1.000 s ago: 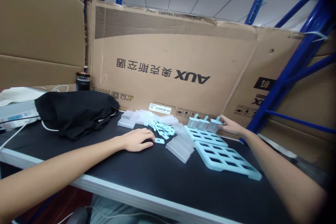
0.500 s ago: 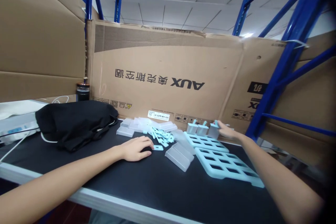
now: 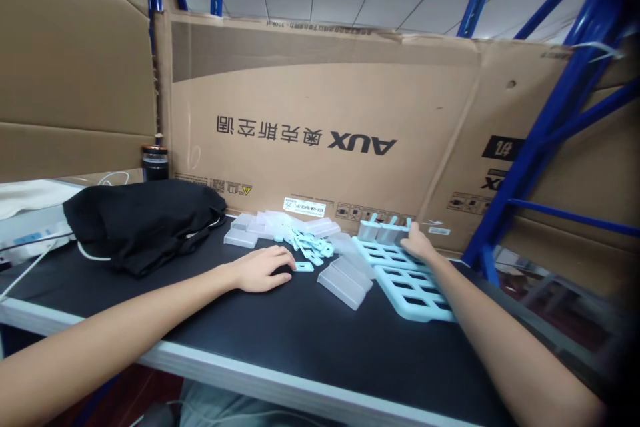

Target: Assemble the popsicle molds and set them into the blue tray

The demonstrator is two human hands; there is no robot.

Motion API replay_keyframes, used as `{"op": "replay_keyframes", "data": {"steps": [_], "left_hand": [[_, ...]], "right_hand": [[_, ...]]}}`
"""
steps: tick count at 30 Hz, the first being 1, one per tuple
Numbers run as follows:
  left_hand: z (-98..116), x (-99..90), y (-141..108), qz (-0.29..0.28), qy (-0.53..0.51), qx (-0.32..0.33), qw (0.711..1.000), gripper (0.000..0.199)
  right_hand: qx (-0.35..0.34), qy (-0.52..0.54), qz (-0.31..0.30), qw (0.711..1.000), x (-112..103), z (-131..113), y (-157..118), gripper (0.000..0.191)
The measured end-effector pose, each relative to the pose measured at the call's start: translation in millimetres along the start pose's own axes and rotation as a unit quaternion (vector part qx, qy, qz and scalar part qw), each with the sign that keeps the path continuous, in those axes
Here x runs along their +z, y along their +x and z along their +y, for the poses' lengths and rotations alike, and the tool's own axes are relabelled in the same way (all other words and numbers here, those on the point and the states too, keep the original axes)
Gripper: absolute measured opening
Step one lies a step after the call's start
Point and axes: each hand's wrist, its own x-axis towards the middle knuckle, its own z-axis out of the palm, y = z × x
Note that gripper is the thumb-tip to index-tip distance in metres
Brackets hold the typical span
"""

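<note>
My left hand (image 3: 263,269) lies palm-down on the black tabletop, fingers stretched out and apart. Its fingertips touch a light-blue flat stick with a slot (image 3: 303,267), beside a heap of similar blue sticks (image 3: 311,245). At the far right, my right hand (image 3: 419,243) is closed around an ice pop mold (image 3: 403,229), partly hidden by the fingers. Two more ice pop molds with blue handles (image 3: 369,229) stand upright to its left in the back light-blue rack (image 3: 385,255). In front is a second light-blue rack (image 3: 415,293) with square holes, partly covered by my right forearm.
Clear plastic mold cups lie near the middle (image 3: 345,282) and back left (image 3: 241,237). A black cloth bundle (image 3: 145,223) and a dark jar (image 3: 155,163) sit at the left. Cardboard (image 3: 300,100) walls the back; a blue metal post (image 3: 545,127) rises at right.
My right hand has moved down and slightly left with the ice pop mold, which now stands closer to the other two. My left hand stays by the same stick. The camera view has tilted down.
</note>
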Motion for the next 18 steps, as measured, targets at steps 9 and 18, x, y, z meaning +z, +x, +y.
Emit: {"op": "replay_keyframes", "data": {"steps": [9,18], "left_hand": [[-3.0,-1.7,-3.0,0.019,0.064,-0.025,0.997,0.021],[-32.7,-43.5,-15.5,0.063,0.165,-0.065,0.982,0.029]], "right_hand": [[0.058,-0.101,-0.045,0.992,-18.8,-14.3,-19.2,0.071],[-0.299,-0.106,-0.04,0.947,-71.3,-151.7,-104.0,0.028]]}}
